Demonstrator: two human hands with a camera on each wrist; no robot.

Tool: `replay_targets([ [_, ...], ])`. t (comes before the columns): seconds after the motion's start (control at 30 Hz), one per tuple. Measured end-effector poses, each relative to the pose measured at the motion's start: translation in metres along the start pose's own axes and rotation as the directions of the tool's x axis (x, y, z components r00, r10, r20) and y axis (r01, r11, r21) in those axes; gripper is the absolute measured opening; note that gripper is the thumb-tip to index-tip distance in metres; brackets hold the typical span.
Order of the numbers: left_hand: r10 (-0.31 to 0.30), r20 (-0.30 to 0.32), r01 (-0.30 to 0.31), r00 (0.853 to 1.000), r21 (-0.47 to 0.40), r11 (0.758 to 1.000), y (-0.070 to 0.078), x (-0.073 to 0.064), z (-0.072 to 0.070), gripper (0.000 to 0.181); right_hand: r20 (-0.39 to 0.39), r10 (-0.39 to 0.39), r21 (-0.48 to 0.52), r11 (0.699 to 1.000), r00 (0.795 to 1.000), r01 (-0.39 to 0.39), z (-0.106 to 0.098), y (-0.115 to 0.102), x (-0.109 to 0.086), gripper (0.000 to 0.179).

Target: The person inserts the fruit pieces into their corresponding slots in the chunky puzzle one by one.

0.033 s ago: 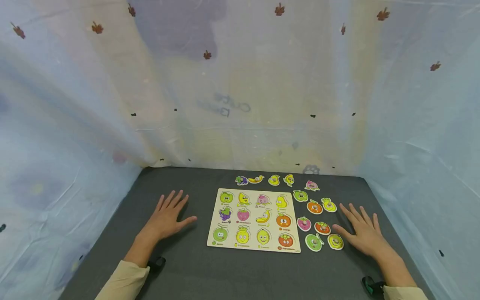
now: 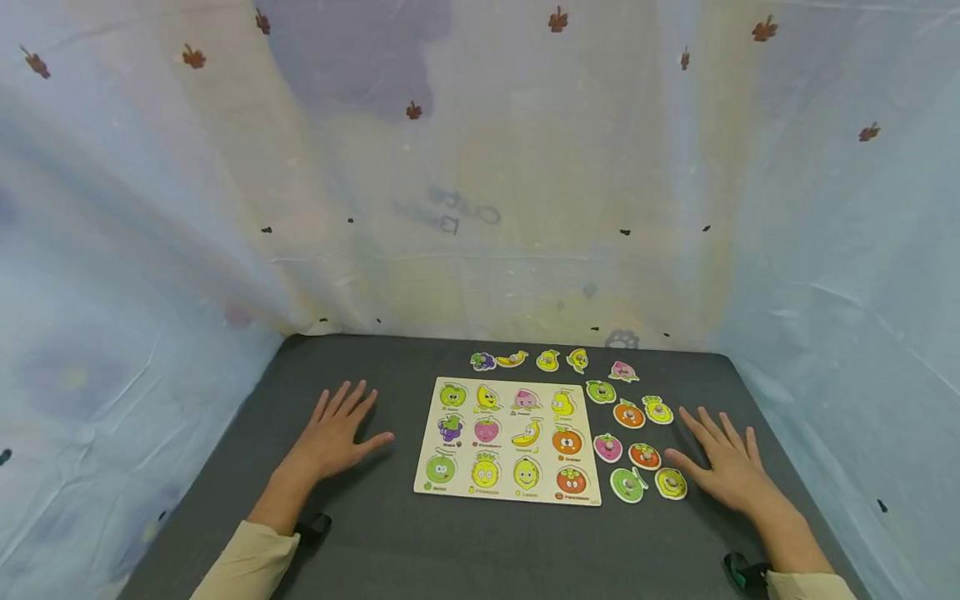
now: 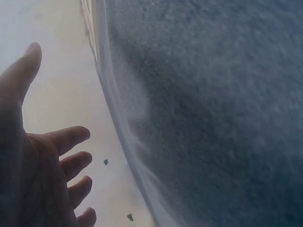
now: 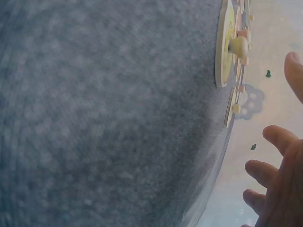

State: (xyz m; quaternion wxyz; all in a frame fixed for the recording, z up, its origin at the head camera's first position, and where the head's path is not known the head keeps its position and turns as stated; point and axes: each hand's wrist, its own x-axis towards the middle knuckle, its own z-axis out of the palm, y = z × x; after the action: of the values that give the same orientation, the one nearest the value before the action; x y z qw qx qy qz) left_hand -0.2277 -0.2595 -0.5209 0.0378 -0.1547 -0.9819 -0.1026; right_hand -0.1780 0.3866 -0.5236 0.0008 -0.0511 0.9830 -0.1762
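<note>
A pale fruit puzzle board (image 2: 506,458) lies flat on the dark table, with printed fruit faces in rows. My left hand (image 2: 333,433) is left of the board, fingers spread, touching no piece. On the other side, my right hand (image 2: 727,467) is spread too, closest to the yellow lemon piece (image 2: 671,483). Around it lie the green melon (image 2: 627,485), persimmon (image 2: 645,456), strawberry (image 2: 607,448), orange (image 2: 628,414) and pineapple pieces (image 2: 657,410). A wooden knob (image 4: 238,47) sticks up from a yellow piece in the right wrist view. Both hands hold nothing.
Behind the board lie the grape (image 2: 483,361), banana (image 2: 512,358), pear (image 2: 548,360) and another yellow piece (image 2: 577,360). A green apple (image 2: 601,392) and pink peach (image 2: 623,372) are near its far right corner. Pale curtain (image 2: 480,275) encloses the table's back and sides.
</note>
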Motion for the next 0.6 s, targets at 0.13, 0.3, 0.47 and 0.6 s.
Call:
replay_targets([
  [0.13, 0.026, -0.005, -0.026, 1.0, -0.004, 1.0, 0.005, 0.002, 0.0, 0.094, -0.009, -0.003, -0.003, 1.0, 1.0, 0.003, 0.0, -0.002, 0.0, 0.093],
  [0.3, 0.053, -0.004, -0.053, 0.999, -0.008, 0.999, 0.012, 0.005, 0.004, 0.095, -0.023, -0.029, -0.013, 1.0, 0.999, 0.028, 0.001, -0.006, 0.005, 0.092],
  [0.47, 0.086, 0.0, -0.086, 0.996, -0.001, 0.996, 0.018, 0.01, 0.011, 0.096, -0.027, -0.044, -0.02, 0.999, 0.999, 0.044, 0.002, -0.013, 0.012, 0.093],
  [0.6, 0.106, 0.019, -0.105, 0.994, -0.008, 0.994, 0.023, 0.013, 0.013, 0.097, -0.025, -0.059, -0.016, 0.998, 0.998, 0.059, 0.003, -0.019, 0.017, 0.093],
])
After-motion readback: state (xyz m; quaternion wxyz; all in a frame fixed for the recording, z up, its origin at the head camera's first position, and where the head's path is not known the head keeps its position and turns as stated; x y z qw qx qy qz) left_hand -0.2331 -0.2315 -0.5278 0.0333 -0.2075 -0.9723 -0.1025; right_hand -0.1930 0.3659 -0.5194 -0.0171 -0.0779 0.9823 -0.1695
